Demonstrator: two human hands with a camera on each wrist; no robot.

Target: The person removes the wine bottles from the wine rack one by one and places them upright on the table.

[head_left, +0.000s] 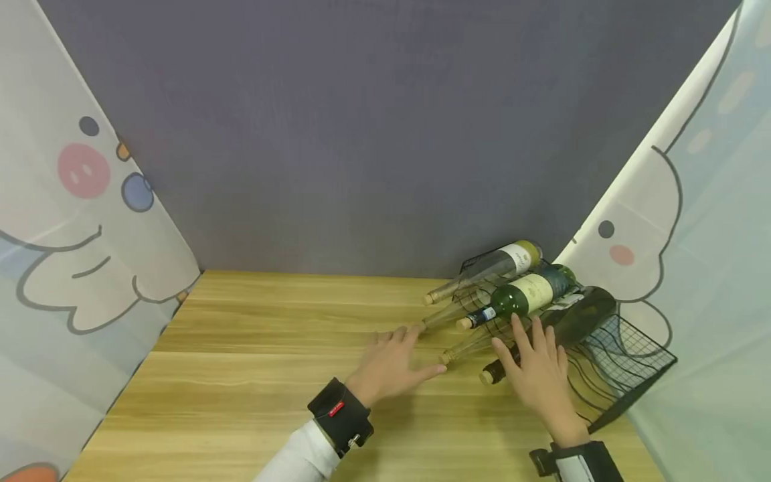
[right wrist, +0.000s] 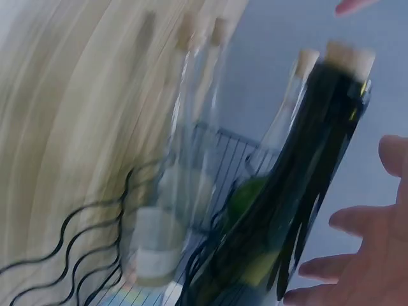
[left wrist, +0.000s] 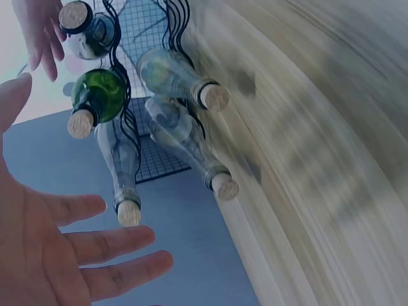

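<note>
My left hand (head_left: 388, 365) is stretched out with fingers spread, just left of the corked necks of two clear bottles low in a black wire wine rack (head_left: 632, 355). One lower clear bottle (left wrist: 172, 76) and its neighbour (left wrist: 182, 134) show plainly in the left wrist view. On the upper tier lie a clear bottle with a white label (head_left: 515, 258), a green bottle (head_left: 533, 292) with a cream label, and a dark bottle (head_left: 584, 318). Over the dark bottle's neck, my right hand (head_left: 536, 375) has its fingers extended; the right wrist view shows them beside that bottle (right wrist: 274, 191), holding nothing.
The rack stands at the right end of a wooden table (head_left: 241, 388), its wavy wires bare at the near right. A grey wall (head_left: 337, 134) rises behind. Cartoon-printed curtains hang at the left (head_left: 78, 254) and right (head_left: 717, 221).
</note>
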